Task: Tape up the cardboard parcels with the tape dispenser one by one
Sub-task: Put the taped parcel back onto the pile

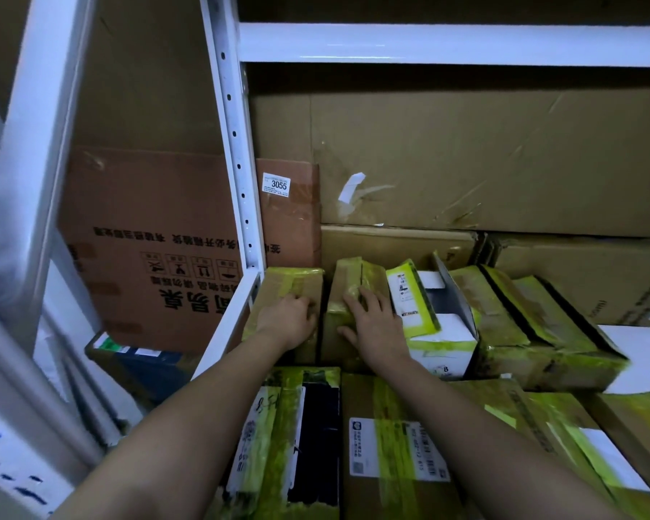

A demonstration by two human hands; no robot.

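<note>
Two small brown parcels stand side by side at the left end of a shelf, both wrapped in yellow-green tape. My left hand point(289, 320) lies on the left parcel point(278, 294), its fingers bent over the parcel's right edge into the gap between the two. My right hand point(374, 324) rests flat with fingers spread on the right parcel point(348, 283). No tape dispenser is in view.
Several more taped parcels crowd the shelf: a white box point(439, 332) to the right, a brown one point(533, 332) beyond it, two labelled ones point(391, 452) in front. Large cartons point(485, 163) fill the back. A white rack post point(233, 144) stands to the left.
</note>
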